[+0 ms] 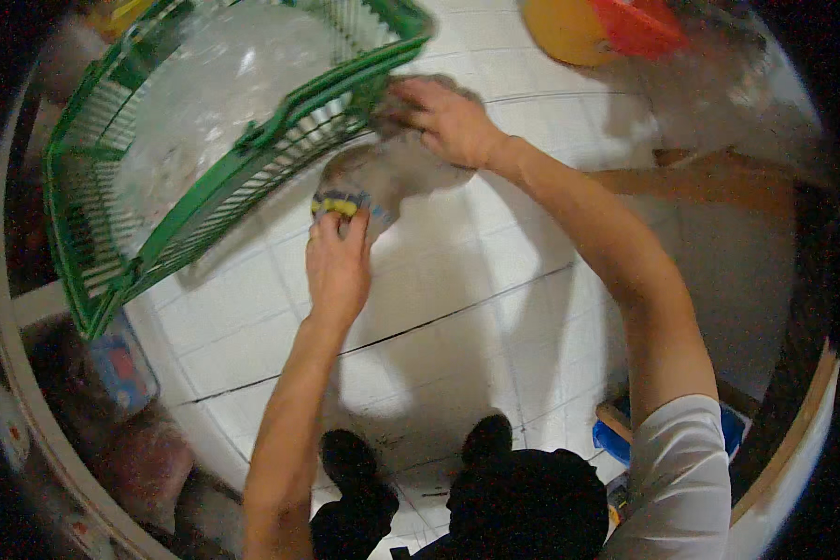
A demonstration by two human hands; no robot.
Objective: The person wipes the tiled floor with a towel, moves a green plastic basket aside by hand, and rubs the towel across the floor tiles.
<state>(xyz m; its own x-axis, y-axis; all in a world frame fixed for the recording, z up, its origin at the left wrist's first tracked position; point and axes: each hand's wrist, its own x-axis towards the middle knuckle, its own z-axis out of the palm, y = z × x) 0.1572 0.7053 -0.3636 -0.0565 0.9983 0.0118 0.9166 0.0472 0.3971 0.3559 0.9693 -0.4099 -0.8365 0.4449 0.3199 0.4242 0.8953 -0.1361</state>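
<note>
My left hand [339,269] pinches the near end of a translucent plastic bag [409,164], by a yellow and dark printed patch [337,206]. At the bag's far end, the fingers of my right hand [455,122] are curled on the crumpled film. Motion blur hides what the bag contains. Just left of both hands stands a green plastic shopping basket [182,241] with slatted walls. Inside the basket lies a large mass of clear plastic film or bags [217,91].
White floor tiles [420,308] lie under my hands. Orange and red round objects [567,31] are at the upper right. A brown cardboard box [728,259] stands at the right, with a blue container [612,434] near my right arm. Along the left runs a curved shelf edge [24,364].
</note>
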